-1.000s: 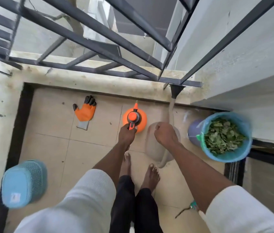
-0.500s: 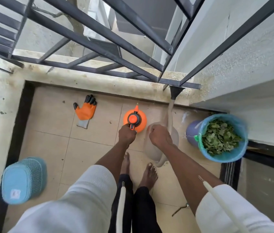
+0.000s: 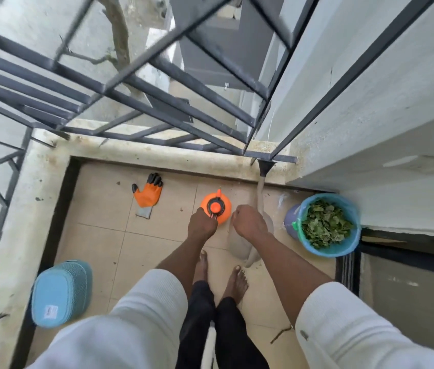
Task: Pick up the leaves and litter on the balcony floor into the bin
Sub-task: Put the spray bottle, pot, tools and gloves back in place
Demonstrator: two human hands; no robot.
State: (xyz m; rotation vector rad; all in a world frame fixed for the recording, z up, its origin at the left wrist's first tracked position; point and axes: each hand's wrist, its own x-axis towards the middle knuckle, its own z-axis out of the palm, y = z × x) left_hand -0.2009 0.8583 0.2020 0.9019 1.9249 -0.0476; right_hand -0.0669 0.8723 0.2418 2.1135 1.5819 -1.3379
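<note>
Nearest the viewer, behind the person's right sleeve, a thin dark twig (image 3: 281,334) lies on the balcony floor (image 3: 98,251), its long axis running diagonally, lower-left to upper-right. It looks like the one piece of litter left outside the bin. It sits back toward the body, well apart from both hands, and the right arm passes closest above it, so I judge the right hand the nearer one for picking it up, by drawing back and down.

Further out, the left hand (image 3: 202,227) has its fingers curled round the handle of the orange spray bottle (image 3: 216,209), which stands upright on the tiles. The right hand (image 3: 249,222) hovers just beside it with fingers curled under; whether it holds the pale container (image 3: 240,245) below it cannot be told.

To the right, near the right hand, stands the bin (image 3: 327,250), lined in blue and heaped with green leaves (image 3: 325,226). Farther left, an orange work glove (image 3: 148,195) lies flat on the floor.
</note>
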